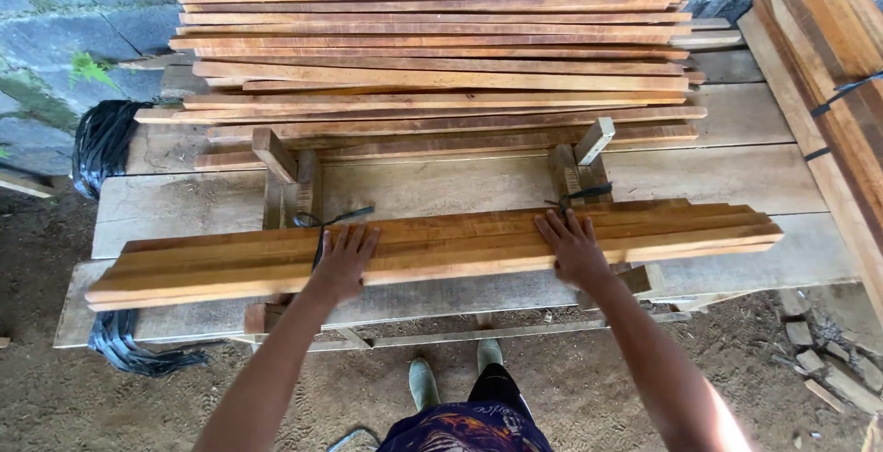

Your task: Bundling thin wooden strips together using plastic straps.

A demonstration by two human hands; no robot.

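We see both hands laid flat on a bundle of wooden slats (441, 245) that lies lengthwise along the front edge of the plank workbench (736, 176). Our left hand (345, 259) rests palm down on the left half of the bundle, fingers spread wide and gripping nothing. Our right hand (572, 248) presses on the right half the same way, fingers fanned open and flat on the wood. The bundle sits in a wooden cradle jig (285, 176) whose uprights rise just behind it, and a black strap (336, 219) shows beside each hand, near the uprights. Behind the jig, toward the back edge, lies a loose stack of slats (432, 57). At the right end leans a strapped bundle (828, 75). A coil of black strapping (103, 144) hangs off the left end, against the concrete wall (55, 20)
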